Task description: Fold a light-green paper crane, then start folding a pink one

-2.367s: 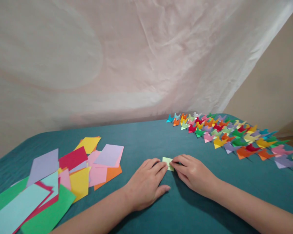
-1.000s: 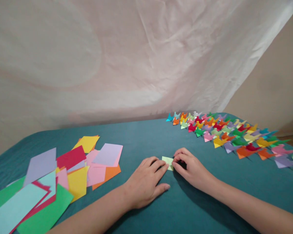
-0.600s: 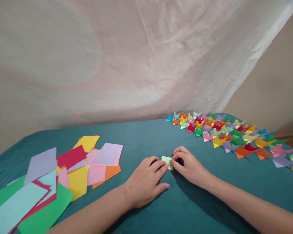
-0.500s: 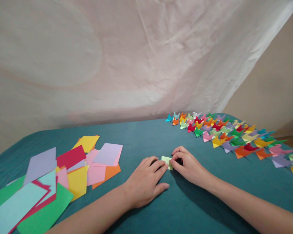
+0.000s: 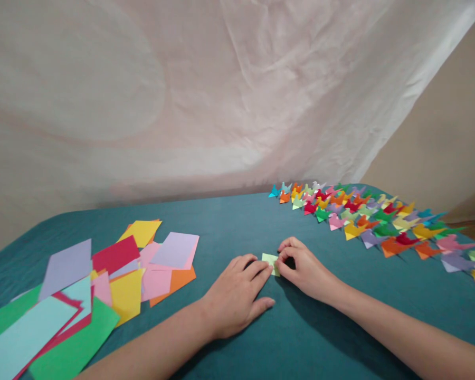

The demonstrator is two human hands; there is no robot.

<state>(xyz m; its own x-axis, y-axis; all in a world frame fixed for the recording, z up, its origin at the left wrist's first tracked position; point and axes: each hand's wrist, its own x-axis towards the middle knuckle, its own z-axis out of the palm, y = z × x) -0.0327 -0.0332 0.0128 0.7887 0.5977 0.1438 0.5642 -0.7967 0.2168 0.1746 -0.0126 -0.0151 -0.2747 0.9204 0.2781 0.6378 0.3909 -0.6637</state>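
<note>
A small folded pale-green paper lies on the teal tablecloth in front of me. My left hand rests palm down, its fingers stretched flat with the tips pressing the paper's left part. My right hand is curled, pinching the paper's right edge between thumb and fingers. Most of the paper is hidden under the fingertips.
Loose coloured paper rectangles lie scattered at the left of the table. Rows of several small folded paper cranes run along the right side toward the far edge. A pale cloth backdrop hangs behind the table.
My right hand's fingers have curled from flat into a tighter pinch on the paper's edge and shifted slightly away from me. The left hand has stayed in place.
</note>
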